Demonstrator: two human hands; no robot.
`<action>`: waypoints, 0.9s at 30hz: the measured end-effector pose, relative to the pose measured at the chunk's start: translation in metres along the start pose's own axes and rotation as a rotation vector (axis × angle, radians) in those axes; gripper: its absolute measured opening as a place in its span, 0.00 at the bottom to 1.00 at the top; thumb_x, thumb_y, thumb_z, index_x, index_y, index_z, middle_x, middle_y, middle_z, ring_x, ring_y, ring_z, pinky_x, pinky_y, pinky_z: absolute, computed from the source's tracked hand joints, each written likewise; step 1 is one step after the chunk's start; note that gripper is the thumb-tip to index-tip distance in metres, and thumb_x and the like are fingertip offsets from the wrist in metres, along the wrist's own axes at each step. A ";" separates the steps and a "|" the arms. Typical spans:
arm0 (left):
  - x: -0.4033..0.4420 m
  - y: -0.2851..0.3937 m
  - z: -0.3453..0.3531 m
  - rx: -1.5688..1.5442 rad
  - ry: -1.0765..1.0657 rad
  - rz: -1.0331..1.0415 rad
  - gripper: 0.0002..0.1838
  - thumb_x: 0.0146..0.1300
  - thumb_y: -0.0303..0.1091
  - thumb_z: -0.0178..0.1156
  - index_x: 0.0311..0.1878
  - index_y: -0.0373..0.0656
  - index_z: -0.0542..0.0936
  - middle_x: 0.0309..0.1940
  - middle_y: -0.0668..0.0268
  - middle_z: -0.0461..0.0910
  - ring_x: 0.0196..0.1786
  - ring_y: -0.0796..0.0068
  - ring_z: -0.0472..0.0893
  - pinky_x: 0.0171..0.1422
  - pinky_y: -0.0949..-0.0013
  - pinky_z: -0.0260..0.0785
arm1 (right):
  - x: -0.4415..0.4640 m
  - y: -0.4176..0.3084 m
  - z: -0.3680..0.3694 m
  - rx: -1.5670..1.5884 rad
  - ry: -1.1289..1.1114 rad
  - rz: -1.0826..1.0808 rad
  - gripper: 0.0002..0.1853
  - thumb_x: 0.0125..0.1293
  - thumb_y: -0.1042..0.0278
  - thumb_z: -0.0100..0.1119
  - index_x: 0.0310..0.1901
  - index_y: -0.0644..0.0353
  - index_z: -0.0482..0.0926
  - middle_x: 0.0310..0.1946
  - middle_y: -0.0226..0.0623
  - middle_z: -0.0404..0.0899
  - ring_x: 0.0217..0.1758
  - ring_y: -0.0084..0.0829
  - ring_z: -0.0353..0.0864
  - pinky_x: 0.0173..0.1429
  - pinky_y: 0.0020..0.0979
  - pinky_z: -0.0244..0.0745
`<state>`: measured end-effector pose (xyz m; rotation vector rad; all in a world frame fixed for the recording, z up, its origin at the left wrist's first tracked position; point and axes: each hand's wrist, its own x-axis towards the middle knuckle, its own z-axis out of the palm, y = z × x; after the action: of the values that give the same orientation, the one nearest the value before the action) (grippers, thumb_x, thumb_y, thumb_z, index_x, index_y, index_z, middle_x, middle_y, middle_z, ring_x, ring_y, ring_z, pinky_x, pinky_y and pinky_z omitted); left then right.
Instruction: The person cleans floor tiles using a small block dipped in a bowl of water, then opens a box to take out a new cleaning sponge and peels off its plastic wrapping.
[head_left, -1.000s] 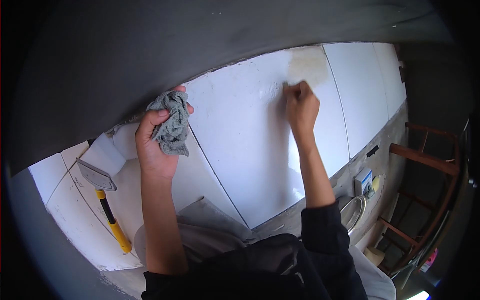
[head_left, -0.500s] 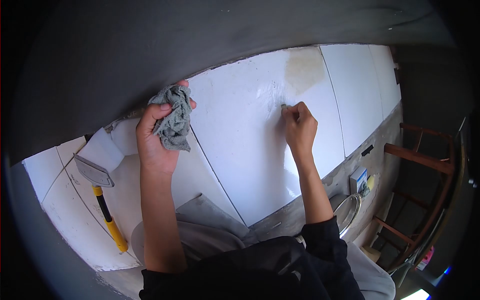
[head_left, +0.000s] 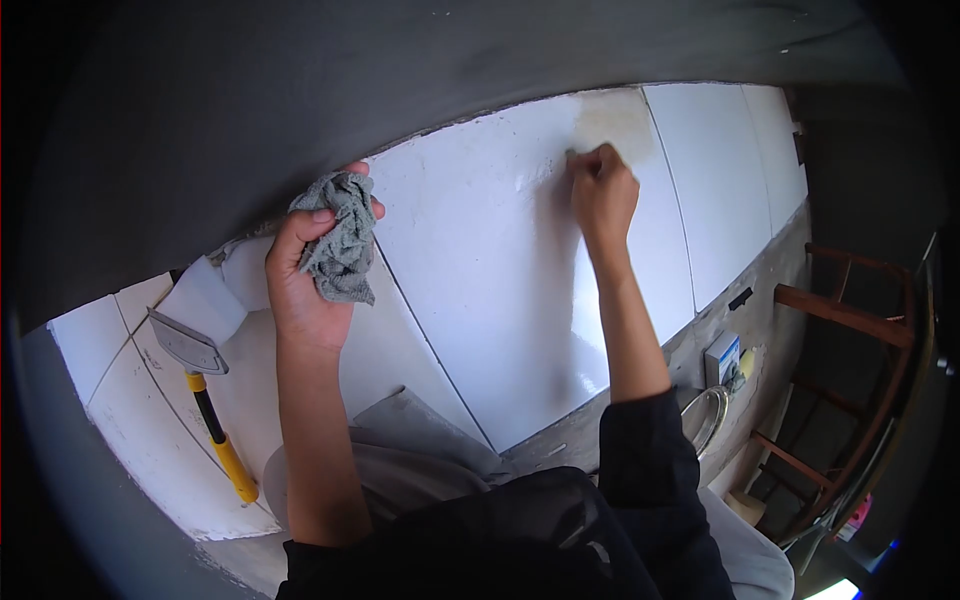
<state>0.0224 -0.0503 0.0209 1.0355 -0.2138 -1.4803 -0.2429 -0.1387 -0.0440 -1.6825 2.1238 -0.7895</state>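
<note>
My left hand (head_left: 312, 305) is closed around a crumpled grey-green cloth (head_left: 340, 245) and is raised over the left part of the white tiles. My right hand (head_left: 608, 205) is closed in a pinch at a large white tile (head_left: 480, 260). A small greyish piece pokes out at its fingertips, too small to name. Just beyond those fingers lies a beige stain (head_left: 622, 112) near the tile's far edge. The tile looks shiny around the hand, and the arm casts a shadow on it.
A scraper (head_left: 208, 415) with a yellow-and-black handle and white blocks (head_left: 205, 298) lie at left. Along the right are a small blue-and-white box (head_left: 722, 358), a round metal rim (head_left: 714, 425) and a reddish-brown frame (head_left: 850, 315). A dark wall (head_left: 400, 70) borders the tiles.
My right hand has moved away from me along the tile, closer to the beige stain, still pinched. My left hand keeps the cloth and has barely shifted.
</note>
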 end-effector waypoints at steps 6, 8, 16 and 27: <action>0.003 0.002 -0.002 -0.011 -0.009 -0.012 0.24 0.53 0.36 0.54 0.52 0.33 0.79 0.50 0.59 0.81 0.44 0.71 0.81 0.44 0.75 0.70 | 0.003 -0.004 0.004 -0.001 -0.033 0.033 0.09 0.60 0.66 0.60 0.29 0.63 0.79 0.28 0.50 0.82 0.34 0.52 0.82 0.41 0.43 0.75; 0.003 0.001 -0.001 -0.004 -0.007 -0.008 0.24 0.53 0.36 0.54 0.52 0.33 0.79 0.50 0.59 0.81 0.44 0.70 0.80 0.45 0.75 0.70 | -0.031 -0.007 -0.004 0.025 -0.108 0.034 0.09 0.60 0.66 0.61 0.29 0.63 0.78 0.27 0.50 0.82 0.34 0.52 0.82 0.41 0.43 0.75; 0.001 0.003 -0.005 -0.001 -0.007 -0.012 0.24 0.53 0.35 0.54 0.52 0.34 0.79 0.51 0.59 0.81 0.45 0.69 0.81 0.46 0.74 0.70 | 0.021 -0.010 0.009 0.024 -0.018 0.019 0.08 0.60 0.68 0.59 0.29 0.63 0.78 0.27 0.49 0.82 0.34 0.52 0.81 0.40 0.43 0.74; 0.001 0.003 -0.005 0.011 -0.028 -0.006 0.24 0.54 0.35 0.53 0.53 0.33 0.79 0.50 0.58 0.81 0.44 0.68 0.81 0.49 0.72 0.70 | 0.016 -0.010 0.008 0.043 -0.024 -0.009 0.08 0.60 0.68 0.59 0.28 0.64 0.76 0.26 0.50 0.81 0.33 0.53 0.81 0.39 0.44 0.74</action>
<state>0.0278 -0.0492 0.0196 1.0259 -0.2386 -1.5013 -0.2348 -0.1575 -0.0434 -1.6725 2.0703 -0.8077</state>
